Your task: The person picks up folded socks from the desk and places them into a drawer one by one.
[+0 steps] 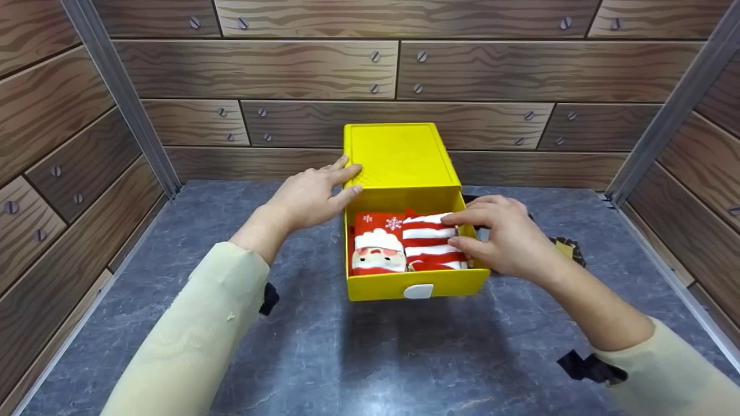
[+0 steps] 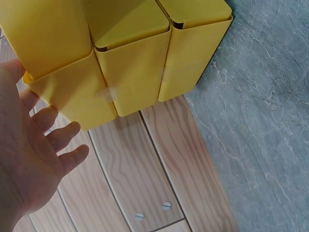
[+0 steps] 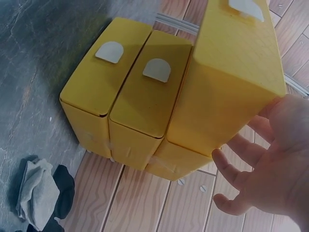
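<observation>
A yellow drawer unit [image 1: 399, 156] stands on the table with its top drawer [image 1: 381, 287] pulled out. In that drawer lie a red sock with a Santa face [image 1: 378, 254] and a red-and-white striped sock [image 1: 430, 234], side by side. My left hand [image 1: 309, 196] rests at the unit's upper left edge; its fingers look loosely extended in the left wrist view. Over the drawer's right rim reaches my right hand [image 1: 509, 240], thumb and index finger apart at the striped sock. Its other fingers hang outside the drawer in the right wrist view.
Below the pulled-out drawer, the lower drawers [image 3: 145, 92] are closed, with white tabs. A grey cloth item [image 3: 36, 193] and a black one [image 3: 63, 191] lie beside the unit. A dark item with a yellow patch [image 1: 565, 248] sits behind my right forearm. Wood-patterned walls [image 1: 324, 69] enclose the table.
</observation>
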`<state>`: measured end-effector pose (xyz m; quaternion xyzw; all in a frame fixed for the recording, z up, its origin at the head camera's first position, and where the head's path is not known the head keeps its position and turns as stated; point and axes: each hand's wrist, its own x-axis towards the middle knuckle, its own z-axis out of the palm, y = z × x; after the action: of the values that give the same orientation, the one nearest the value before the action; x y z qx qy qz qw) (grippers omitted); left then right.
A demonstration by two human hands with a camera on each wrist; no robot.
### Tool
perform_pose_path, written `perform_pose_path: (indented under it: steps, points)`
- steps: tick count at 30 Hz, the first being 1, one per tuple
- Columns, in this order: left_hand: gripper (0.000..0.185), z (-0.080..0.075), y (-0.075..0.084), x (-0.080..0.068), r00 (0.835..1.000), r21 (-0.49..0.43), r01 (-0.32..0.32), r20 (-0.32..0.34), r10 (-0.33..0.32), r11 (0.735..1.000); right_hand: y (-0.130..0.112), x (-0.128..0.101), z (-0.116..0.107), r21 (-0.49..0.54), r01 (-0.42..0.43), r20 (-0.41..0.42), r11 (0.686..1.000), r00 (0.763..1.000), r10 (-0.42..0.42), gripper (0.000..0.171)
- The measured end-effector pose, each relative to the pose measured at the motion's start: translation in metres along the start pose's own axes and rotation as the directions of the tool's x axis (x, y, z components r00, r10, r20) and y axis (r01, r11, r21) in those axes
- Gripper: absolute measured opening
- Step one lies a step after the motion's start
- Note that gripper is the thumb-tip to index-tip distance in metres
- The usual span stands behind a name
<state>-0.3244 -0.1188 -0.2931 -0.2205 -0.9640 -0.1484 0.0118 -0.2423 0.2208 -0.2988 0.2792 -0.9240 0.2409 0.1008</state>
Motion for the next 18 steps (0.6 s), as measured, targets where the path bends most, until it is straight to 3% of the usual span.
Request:
perform_pose_path:
  steps: [9,18]
  points:
    - [0.066,0.001,0.0,-0.001,1.0,0.007,-0.01,-0.007,0.01,1.0,-0.008,-0.008,-0.013,0.041,0.029,-0.111,0.999,0.994,-0.025,0.028]
    - [0.066,0.001,0.001,-0.001,1.0,0.004,-0.008,-0.011,0.008,1.0,-0.027,-0.03,-0.022,0.14,0.136,-0.282,0.981,0.955,-0.093,0.032]
